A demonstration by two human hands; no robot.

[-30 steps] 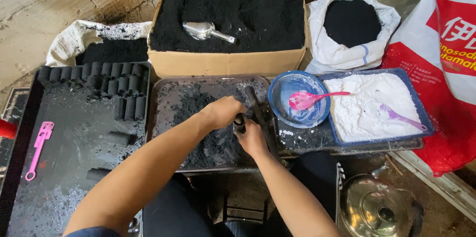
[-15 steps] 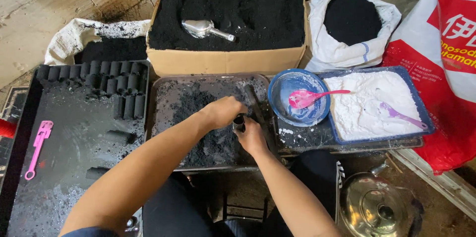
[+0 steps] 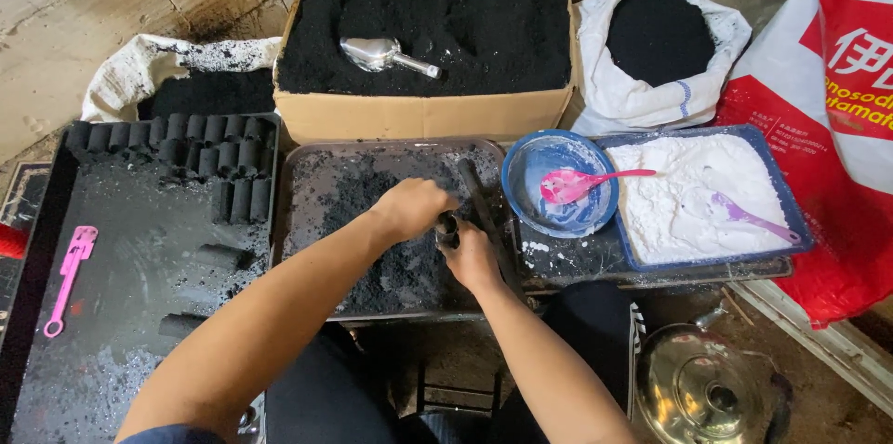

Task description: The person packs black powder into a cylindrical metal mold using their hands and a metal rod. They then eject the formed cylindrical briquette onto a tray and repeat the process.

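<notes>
upright, the short black tube [image 3: 447, 227] — dusty, soot-dark, open-topped

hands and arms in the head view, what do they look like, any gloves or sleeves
Both are bare: no gloves, watch or rings show on the left hand or the right hand. The forearms are uncovered along their whole visible length. A dark blue sleeve edge shows at the bottom of the left arm. Black powder smudges the fingers.
</notes>
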